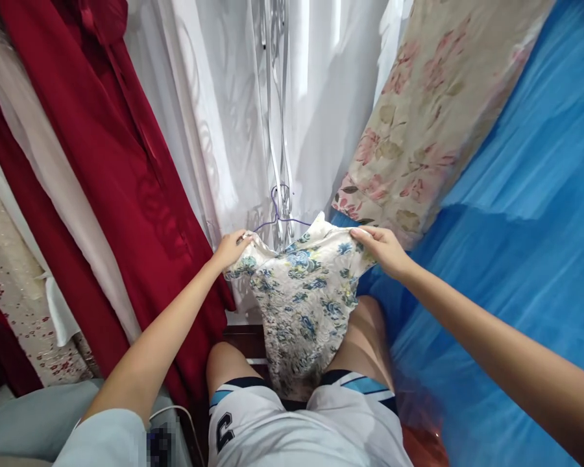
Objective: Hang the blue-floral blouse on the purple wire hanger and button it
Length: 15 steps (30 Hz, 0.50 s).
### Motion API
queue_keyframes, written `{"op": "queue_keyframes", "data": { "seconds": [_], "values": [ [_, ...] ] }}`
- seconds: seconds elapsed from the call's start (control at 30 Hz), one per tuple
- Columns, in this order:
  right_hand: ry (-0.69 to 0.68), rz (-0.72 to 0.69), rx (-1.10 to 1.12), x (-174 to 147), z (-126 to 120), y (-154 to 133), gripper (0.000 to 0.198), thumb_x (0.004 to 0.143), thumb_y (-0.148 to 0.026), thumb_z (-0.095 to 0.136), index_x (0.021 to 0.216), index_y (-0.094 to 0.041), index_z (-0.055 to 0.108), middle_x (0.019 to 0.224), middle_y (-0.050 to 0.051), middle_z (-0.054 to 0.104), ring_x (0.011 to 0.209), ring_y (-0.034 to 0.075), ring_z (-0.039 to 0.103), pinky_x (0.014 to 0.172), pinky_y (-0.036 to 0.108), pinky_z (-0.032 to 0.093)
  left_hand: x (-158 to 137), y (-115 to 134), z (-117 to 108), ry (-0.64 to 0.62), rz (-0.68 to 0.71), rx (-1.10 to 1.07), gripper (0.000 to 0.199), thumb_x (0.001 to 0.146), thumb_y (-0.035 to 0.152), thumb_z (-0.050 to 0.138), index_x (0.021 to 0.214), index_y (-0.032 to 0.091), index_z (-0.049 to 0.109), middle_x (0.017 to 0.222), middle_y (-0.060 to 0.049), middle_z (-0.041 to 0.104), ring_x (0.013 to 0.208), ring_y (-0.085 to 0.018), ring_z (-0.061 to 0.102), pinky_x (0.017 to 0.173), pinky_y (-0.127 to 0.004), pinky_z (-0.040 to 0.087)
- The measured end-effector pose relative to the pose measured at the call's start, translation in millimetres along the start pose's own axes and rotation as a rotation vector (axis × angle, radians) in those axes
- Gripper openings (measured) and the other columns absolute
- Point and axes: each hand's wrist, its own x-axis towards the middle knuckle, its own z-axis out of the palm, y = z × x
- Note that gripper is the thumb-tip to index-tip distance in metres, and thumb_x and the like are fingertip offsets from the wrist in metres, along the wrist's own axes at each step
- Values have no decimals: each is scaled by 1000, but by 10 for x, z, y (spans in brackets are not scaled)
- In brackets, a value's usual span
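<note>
A white blouse with blue flowers point(304, 292) hangs down between my knees, its neckline and shoulders spread at the top. My left hand point(233, 250) pinches the blouse at its left shoulder. At the opposite shoulder, my right hand point(377, 246) grips the cloth with the thumb on top. A thin purple hanger point(276, 211) shows above the neckline, its hook upward. Its lower part is hidden behind the blouse, so I cannot tell how much of it sits inside.
Dark red dresses point(111, 162) hang on the left. White cloth point(316, 97) with dangling ribbons point(275, 117) is straight ahead. On the right hang a pink-flowered cream garment point(418, 123) and a wide blue tulle skirt point(506, 259). A white cable point(182, 410) curves at lower left.
</note>
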Motion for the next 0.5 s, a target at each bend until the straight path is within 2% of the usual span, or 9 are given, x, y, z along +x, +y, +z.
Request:
{"op": "queue_keyframes", "data": {
  "seconds": [0.13,0.3,0.4,0.5],
  "values": [
    [91,61,142,136,-129,-83,26,74,-45,76,76,-19,73,74,5,72,64,19,64,59,29,48,-114,161,88,39,20,123,28,87,41,57,71,18,57,61,3,48,63,-14,44,61,-24,30],
    [185,207,280,331,-218,-73,22,65,-36,83,75,-18,73,70,5,73,61,19,65,55,28,50,-215,323,135,49,44,179,31,92,44,50,75,18,56,66,2,52,67,-14,48,62,-23,32],
    [227,209,327,497,-68,-170,21,66,-33,82,73,-17,70,67,4,70,57,16,62,52,25,48,-158,327,61,71,25,268,30,93,44,48,81,19,59,71,0,58,69,-16,51,63,-24,32],
    [207,197,347,501,228,-355,21,72,-35,79,74,-17,68,67,2,68,58,15,61,53,24,49,-62,235,-48,122,-31,357,27,92,43,50,85,19,61,76,-3,62,71,-18,54,64,-25,32]
  ]
}}
